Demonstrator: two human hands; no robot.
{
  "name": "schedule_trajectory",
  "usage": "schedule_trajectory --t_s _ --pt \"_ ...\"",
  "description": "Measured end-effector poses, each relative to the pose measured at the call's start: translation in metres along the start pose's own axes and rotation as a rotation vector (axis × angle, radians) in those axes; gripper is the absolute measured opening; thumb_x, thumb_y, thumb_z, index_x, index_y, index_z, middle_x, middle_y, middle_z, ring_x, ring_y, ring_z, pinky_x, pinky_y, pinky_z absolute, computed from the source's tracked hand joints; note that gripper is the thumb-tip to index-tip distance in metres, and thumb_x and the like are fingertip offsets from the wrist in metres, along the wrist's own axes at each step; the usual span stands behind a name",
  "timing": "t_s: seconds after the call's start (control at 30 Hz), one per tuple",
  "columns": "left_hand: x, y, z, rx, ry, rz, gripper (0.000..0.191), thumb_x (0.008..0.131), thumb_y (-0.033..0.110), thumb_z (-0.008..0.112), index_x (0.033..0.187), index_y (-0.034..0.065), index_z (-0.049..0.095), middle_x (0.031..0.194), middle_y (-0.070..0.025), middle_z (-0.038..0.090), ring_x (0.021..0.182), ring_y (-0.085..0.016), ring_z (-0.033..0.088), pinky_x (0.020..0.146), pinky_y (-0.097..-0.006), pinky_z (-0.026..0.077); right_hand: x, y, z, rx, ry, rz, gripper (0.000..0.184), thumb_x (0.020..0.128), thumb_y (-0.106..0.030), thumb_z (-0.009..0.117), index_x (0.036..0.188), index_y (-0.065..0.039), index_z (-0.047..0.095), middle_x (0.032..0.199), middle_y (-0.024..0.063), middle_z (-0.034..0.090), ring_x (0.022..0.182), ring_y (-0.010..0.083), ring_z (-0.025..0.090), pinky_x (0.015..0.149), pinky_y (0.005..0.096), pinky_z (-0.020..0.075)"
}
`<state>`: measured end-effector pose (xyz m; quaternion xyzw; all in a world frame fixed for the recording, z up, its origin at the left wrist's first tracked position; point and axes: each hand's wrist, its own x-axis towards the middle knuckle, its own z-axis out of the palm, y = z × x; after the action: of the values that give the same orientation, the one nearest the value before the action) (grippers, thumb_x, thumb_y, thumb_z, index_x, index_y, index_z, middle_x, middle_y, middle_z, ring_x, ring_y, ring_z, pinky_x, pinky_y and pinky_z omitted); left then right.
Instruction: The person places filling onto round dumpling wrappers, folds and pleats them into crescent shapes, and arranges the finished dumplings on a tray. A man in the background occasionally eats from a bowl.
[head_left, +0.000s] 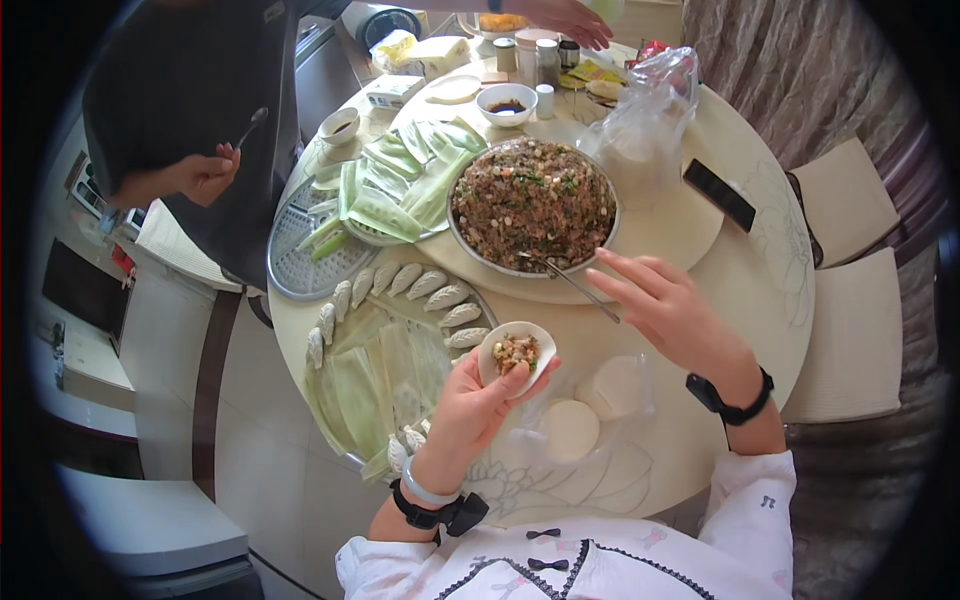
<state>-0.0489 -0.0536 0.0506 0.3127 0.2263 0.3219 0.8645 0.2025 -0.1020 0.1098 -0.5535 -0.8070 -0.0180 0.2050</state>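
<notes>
My left hand (487, 397) holds a round dumpling wrapper (543, 346) with a mound of meat filling (514, 351) on it, the thumb at the filling's edge. Over the table to the right is my right hand (652, 300), fingers spread and holding nothing, near the handle of a metal spoon (577, 286). That spoon rests in a large metal bowl of minced filling (534, 199). Pleated dumplings (427, 284) line the rim of a round tray covered with pale green husks (375, 367). Stacks of round wrappers (570, 431) lie in clear plastic near my wrists.
Across the table a person in dark clothing (202, 90) holds a small spoon (252, 126). A perforated metal tray (315, 251), green husks (390, 187), sauce bowls (508, 105), seasoning jars (547, 64), a plastic bag (645, 127) and a phone (718, 195) are on the table.
</notes>
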Motion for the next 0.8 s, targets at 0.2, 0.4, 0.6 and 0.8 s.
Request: schedule_trajectory --t_s 0.2,0.4,0.6,0.8 --pt "-0.015 0.0 0.006 0.086 -0.016 -0.087 0.052 0.086 0.011 0.067 0.13 -0.0014 0.043 0.128 -0.0174 0.052 0.111 -0.027 0.058 0.093 -0.0353 0.051 -0.039 -0.053 -0.003 0.84 -0.11 0.41 0.035 0.085 -0.003 0.063 0.119 -0.004 0.055 0.108 0.0102 0.062 0.084 0.0149 0.062 0.07 0.0274 0.0508" --pt "-0.029 0.001 0.018 0.062 -0.083 -0.112 0.056 0.086 0.014 0.067 0.133 -0.0026 0.04 0.141 -0.0162 0.04 0.113 -0.026 0.057 0.093 -0.0371 0.05 -0.045 -0.064 0.046 1.701 -0.134 0.671 0.024 0.092 -0.005 0.057 0.115 0.001 0.054 0.098 0.0073 0.065 0.076 0.0089 0.061 0.06 0.0201 0.048" --pt "-0.036 0.001 0.017 0.006 -0.098 -0.115 0.051 0.089 0.013 0.063 0.131 -0.0055 0.042 0.145 -0.0182 0.033 0.111 -0.028 0.058 0.089 -0.0353 0.054 -0.047 -0.074 0.065 1.685 0.018 0.623 0.024 0.089 0.0 0.061 0.113 0.002 0.06 0.094 0.0076 0.067 0.07 0.0083 0.062 0.056 0.019 0.0482" --pt "-0.038 -0.001 0.013 -0.004 -0.069 -0.105 0.043 0.09 0.01 0.06 0.128 -0.0059 0.046 0.141 -0.0192 0.039 0.105 -0.028 0.062 0.083 -0.0332 0.057 -0.046 -0.077 0.072 1.585 0.163 0.477 0.019 0.084 0.005 0.064 0.102 0.001 0.067 0.092 0.0091 0.067 0.073 0.0101 0.064 0.054 0.0192 0.0483"
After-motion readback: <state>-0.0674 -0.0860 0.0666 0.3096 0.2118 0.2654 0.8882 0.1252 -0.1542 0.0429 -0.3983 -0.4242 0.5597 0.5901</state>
